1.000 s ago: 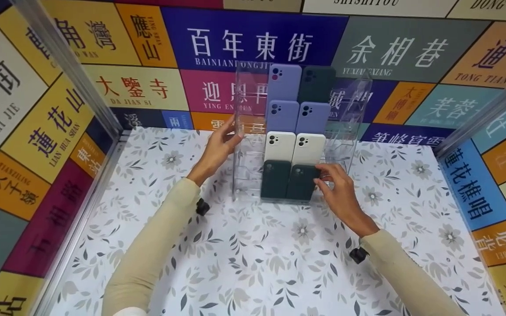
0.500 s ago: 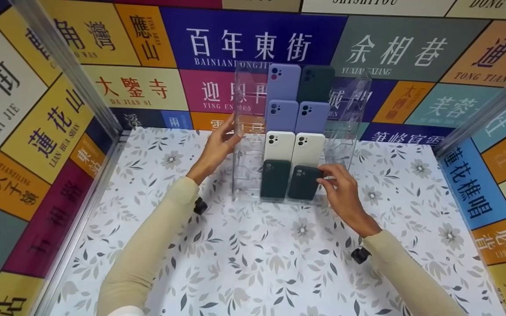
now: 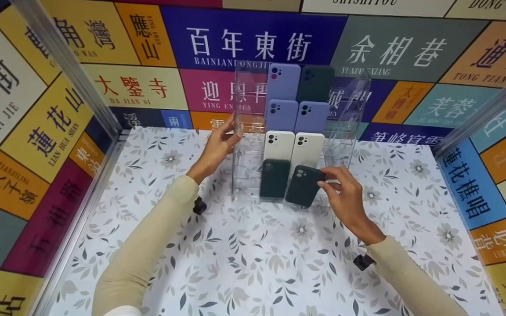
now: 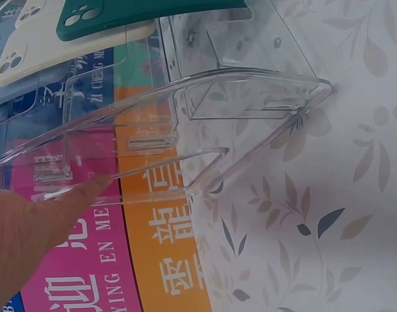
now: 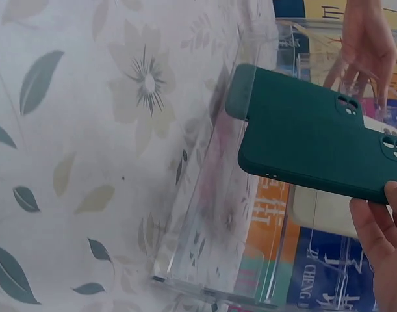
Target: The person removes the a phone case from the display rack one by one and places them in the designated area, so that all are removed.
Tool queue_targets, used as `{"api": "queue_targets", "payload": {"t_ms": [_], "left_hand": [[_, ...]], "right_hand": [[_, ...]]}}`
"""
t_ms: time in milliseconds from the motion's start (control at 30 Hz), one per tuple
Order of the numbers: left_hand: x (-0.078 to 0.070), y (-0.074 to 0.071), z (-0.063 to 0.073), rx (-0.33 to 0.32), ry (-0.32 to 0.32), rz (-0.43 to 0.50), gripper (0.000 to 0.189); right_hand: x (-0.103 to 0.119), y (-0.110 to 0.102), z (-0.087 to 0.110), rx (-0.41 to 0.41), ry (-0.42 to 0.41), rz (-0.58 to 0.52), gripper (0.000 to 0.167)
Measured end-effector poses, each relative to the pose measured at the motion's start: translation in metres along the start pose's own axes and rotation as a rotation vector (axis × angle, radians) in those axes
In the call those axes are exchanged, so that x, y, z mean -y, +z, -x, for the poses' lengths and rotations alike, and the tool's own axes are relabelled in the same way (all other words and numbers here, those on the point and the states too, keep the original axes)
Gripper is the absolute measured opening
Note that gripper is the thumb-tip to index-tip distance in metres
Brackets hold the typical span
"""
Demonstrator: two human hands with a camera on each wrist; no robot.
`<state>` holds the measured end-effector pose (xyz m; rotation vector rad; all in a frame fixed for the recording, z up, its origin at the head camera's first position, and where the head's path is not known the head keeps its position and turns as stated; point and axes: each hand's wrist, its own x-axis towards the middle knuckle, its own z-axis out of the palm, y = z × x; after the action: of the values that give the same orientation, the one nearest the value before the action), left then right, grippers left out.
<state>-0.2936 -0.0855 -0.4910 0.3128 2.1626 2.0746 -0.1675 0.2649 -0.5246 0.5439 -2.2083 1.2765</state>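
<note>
A clear plastic tiered display stand holds two columns of phone cases. My right hand pinches a dark green phone case by its upper right corner. This case leans and sits forward of the bottom tier; in the right wrist view it overlaps the other bottom green case. On the far side, my left hand grips the stand's left edge, with a finger along the clear side panel in the left wrist view. White cases stand just above the green ones.
Purple cases and another dark green case fill the upper tiers. The stand is on a leaf-patterned tabletop, near a back wall of coloured signs. Similar signs cover the side walls.
The right-hand green case has come out of the bottom tier, forward and tilted, pinched by my right hand, which shifted slightly right and down. My left hand stays at the stand's edge.
</note>
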Motion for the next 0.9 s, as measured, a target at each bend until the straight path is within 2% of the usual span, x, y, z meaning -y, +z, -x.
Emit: {"api": "queue_targets", "payload": {"t_ms": [333, 633, 900], "left_hand": [[0.002, -0.001, 0.003, -0.016, 0.008, -0.015, 0.071], [0.000, 0.004, 0.001, -0.035, -0.036, 0.014, 0.069], [0.000, 0.005, 0.002, -0.046, -0.010, 0.015, 0.067]], "right_hand": [[0.003, 0.021, 0.018, 0.091, 0.062, -0.045, 0.033], [0.005, 0.038, 0.026, 0.118, 0.102, -0.107, 0.037], [0.011, 0.052, 0.029, 0.135, 0.205, -0.161, 0.036]]}}
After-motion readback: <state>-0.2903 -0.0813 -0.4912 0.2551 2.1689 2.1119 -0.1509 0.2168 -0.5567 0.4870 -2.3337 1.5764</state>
